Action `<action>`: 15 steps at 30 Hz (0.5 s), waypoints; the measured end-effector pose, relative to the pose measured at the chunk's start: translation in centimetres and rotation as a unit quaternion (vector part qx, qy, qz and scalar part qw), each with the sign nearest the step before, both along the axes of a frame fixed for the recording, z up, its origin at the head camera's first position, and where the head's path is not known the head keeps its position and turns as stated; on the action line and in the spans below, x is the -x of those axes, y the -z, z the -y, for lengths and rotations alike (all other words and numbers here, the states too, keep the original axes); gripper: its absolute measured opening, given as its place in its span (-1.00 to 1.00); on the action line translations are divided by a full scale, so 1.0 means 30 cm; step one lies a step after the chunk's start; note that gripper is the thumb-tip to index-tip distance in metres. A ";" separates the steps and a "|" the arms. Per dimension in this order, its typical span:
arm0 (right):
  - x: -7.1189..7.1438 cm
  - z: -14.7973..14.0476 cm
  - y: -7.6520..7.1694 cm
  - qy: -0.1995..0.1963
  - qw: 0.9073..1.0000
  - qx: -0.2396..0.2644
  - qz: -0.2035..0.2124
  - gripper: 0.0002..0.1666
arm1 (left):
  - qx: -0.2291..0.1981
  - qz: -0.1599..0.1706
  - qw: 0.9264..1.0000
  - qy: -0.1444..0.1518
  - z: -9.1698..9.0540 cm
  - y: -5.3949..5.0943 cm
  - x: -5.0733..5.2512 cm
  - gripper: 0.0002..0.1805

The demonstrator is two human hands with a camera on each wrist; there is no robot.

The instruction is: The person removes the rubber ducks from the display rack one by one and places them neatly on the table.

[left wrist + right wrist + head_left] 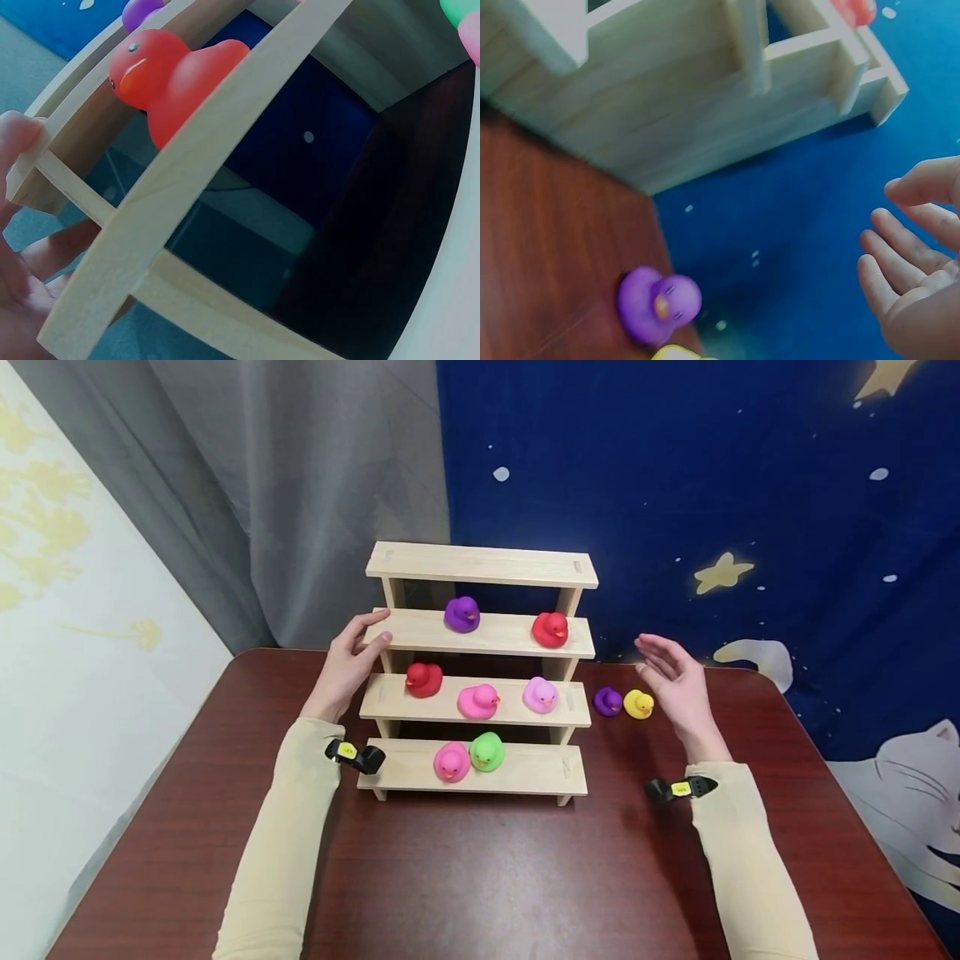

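Observation:
A light wooden stepped shelf [480, 564] stands on the table with several rubber ducks on its tiers. My left hand [347, 664] holds the left end of its second tier from the top, thumb and fingers about the board's end. In the left wrist view, a red duck [169, 79] sits on a tier close to that hand. My right hand [678, 693] is in the air right of the shelf, fingers loosely bent and holding nothing. Nearest to it are a purple duck [607, 702] and a yellow duck [639, 704], side by side on the table.
Purple [462, 615] and red [550, 630] ducks share the second tier. Below sit a dark red [423, 680], a pink [478, 702] and a light pink duck [541, 695]. The lowest tier bears pink [452, 762] and green [487, 752] ducks. Curtains [345, 468] hang behind the brown table [480, 877].

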State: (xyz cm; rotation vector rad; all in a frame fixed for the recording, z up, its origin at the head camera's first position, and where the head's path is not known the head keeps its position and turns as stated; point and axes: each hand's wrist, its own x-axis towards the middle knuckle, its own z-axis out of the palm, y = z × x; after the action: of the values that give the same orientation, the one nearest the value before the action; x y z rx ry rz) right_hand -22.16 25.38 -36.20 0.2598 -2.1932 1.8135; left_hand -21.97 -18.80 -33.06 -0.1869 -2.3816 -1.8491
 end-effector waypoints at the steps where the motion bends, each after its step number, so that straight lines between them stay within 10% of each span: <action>1: -0.002 0.005 -0.011 -0.002 1.000 0.009 -0.008 -0.50 | 0.001 0.001 1.000 0.001 0.000 -0.002 -0.002 -0.48; 15: -0.010 0.122 -0.144 -0.040 0.998 0.003 -0.057 -0.52 | -0.007 0.003 1.000 0.009 0.008 0.009 0.008 -0.48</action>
State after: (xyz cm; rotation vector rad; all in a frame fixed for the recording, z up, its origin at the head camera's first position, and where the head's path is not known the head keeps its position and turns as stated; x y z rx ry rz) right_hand -21.85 21.71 -31.88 0.4441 -2.1265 1.7979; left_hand -22.21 -19.03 -33.33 -0.2024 -2.3767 -1.8767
